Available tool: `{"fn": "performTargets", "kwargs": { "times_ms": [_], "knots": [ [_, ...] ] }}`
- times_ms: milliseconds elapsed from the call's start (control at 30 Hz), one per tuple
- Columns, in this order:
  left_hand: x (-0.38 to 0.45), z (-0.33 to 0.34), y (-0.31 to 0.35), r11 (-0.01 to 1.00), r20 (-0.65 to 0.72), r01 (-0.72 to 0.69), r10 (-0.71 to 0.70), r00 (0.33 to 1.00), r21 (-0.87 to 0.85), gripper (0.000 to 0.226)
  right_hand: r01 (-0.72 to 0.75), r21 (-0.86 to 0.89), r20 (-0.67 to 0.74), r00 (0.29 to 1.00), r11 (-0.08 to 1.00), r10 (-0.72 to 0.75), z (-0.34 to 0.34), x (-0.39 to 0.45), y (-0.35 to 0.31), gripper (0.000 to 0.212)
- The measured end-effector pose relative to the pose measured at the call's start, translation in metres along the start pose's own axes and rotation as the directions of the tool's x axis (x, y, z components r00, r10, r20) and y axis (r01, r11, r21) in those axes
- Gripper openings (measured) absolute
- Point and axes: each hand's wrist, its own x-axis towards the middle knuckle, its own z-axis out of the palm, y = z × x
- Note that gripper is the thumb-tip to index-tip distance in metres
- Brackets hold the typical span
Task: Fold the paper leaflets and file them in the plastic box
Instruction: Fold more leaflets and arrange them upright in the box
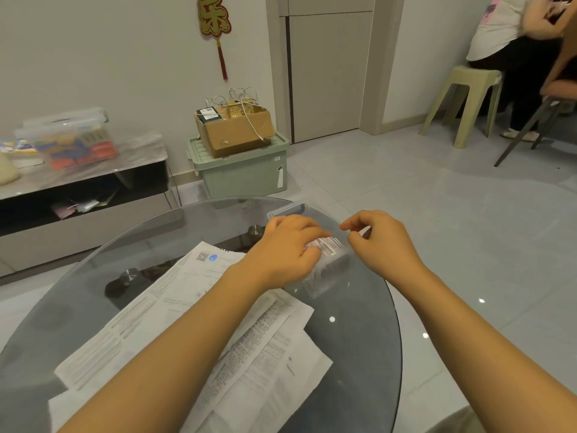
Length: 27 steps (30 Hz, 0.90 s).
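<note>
A round smoked-glass table (93, 295) fills the lower view. At its 1 o'clock edge sits a small clear plastic box (327, 273) with folded paper leaflets (324, 245) standing filed inside. The left hand (287, 248) rests over the box, fingers reaching into the folded papers; whether they pinch one I cannot tell. The right hand (381, 242), at 3 o'clock of the box, hovers with fingers curled, thumb and forefinger nearly meeting, seemingly holding nothing. Several large unfolded white printed sheets (175, 332) lie flat at the table's centre under the forearms, so the job looks partly done, with folding left
</note>
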Motion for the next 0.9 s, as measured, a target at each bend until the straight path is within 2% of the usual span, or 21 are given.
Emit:
{"fn": "performTargets", "kwargs": {
  "times_ms": [167,433,633,767,833,900],
  "knots": [
    [-0.052,-0.008,0.011,0.990,-0.099,0.108,-0.117,0.988,-0.092,0.058,0.082,0.040,0.065,0.994,0.996,-0.084,0.003,-0.018,-0.021,0.022],
    [-0.145,0.000,0.026,0.902,-0.095,0.412,-0.425,0.900,-0.130,0.039,0.216,0.036,0.316,0.924,0.976,-0.216,0.039,-0.073,-0.054,0.024],
    [-0.176,0.014,0.018,0.795,0.032,0.601,-0.605,0.796,0.083,0.057,0.360,-0.046,0.431,0.848,0.932,-0.307,0.059,-0.094,-0.059,0.024],
    [-0.193,0.027,0.006,0.708,0.078,0.676,-0.700,0.710,0.205,0.077,0.383,-0.078,0.482,0.823,0.921,-0.301,0.064,-0.104,-0.054,0.025],
    [-0.201,0.030,-0.001,0.674,0.125,0.705,-0.736,0.665,0.221,0.081,0.381,-0.087,0.514,0.809,0.920,-0.287,0.066,-0.109,-0.055,0.026],
    [-0.208,0.031,-0.008,0.671,0.152,0.704,-0.740,0.656,0.232,0.080,0.384,-0.087,0.550,0.788,0.919,-0.277,0.069,-0.113,-0.056,0.029]
  ]
}}
